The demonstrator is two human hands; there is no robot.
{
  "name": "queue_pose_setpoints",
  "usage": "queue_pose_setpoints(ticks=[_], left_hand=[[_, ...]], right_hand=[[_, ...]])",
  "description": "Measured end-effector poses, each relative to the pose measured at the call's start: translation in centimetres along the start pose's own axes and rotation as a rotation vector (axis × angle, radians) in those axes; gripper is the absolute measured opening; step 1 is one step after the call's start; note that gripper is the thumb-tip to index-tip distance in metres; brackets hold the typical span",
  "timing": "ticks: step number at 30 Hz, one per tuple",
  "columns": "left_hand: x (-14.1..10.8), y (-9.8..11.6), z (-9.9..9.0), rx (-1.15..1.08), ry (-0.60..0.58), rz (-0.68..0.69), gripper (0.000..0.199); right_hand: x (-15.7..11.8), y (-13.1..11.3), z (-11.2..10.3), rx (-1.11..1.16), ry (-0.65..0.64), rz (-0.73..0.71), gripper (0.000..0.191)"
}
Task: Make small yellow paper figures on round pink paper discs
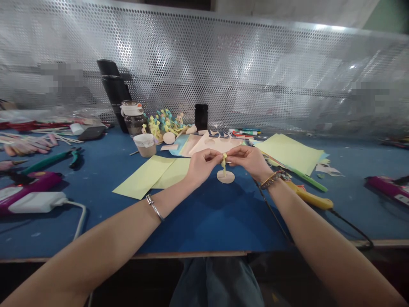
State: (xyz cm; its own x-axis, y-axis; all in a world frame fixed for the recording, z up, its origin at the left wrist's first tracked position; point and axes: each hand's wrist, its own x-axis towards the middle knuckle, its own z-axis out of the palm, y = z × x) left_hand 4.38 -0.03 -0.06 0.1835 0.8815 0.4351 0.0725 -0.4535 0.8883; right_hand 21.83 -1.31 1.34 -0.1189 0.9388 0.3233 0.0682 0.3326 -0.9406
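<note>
A small yellow paper figure (224,163) rises from a round, pale disc base (226,178) at the middle of the blue table. My left hand (203,165) pinches the figure's upper part from the left, with thumb and fingertips together. From the other side, my right hand (251,161) grips the same part near its top. The fingers hide some of the figure, so its exact shape is hard to make out. Yellow paper sheets (143,177) lie beside my left hand, and pale cut paper (212,145) is just behind both hands.
A yellow-handled corded tool (311,198) and a green pen-like stick (308,179) lie right of my right forearm. Behind stand a phone (201,117), a paper cup (145,145), a jar (132,119) and similar coloured figures (166,123). Pliers (76,158) and a power strip (41,183) are left.
</note>
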Motion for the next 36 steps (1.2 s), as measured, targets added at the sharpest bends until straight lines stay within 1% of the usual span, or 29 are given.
queue_pose_setpoints(ticks=[9,20,25,28,29,33,36], left_hand=[[-0.14,0.27,-0.02,-0.024,0.001,-0.026,0.01],[-0.09,0.12,-0.09,-0.007,-0.01,-0.013,0.012],[-0.16,0.31,-0.11,-0.011,0.004,0.005,0.013],[-0.45,0.59,-0.05,0.009,0.032,0.015,0.011],[-0.57,0.66,0.01,0.029,0.029,0.021,0.012],[-0.85,0.65,0.31,0.113,-0.021,0.045,0.028],[-0.78,0.45,0.31,0.122,-0.028,0.055,0.028]], right_hand=[[-0.07,-0.26,0.19,-0.012,0.007,-0.023,0.028],[-0.05,-0.17,0.22,-0.005,0.017,-0.037,0.027],[0.07,-0.02,0.12,-0.014,0.025,-0.038,0.029],[0.03,-0.13,0.2,-0.027,0.029,-0.033,0.029],[0.01,-0.21,0.25,-0.03,0.029,-0.035,0.029],[-0.06,-0.49,0.4,-0.038,0.023,-0.039,0.029],[-0.09,-0.57,0.44,-0.048,0.02,-0.042,0.03]])
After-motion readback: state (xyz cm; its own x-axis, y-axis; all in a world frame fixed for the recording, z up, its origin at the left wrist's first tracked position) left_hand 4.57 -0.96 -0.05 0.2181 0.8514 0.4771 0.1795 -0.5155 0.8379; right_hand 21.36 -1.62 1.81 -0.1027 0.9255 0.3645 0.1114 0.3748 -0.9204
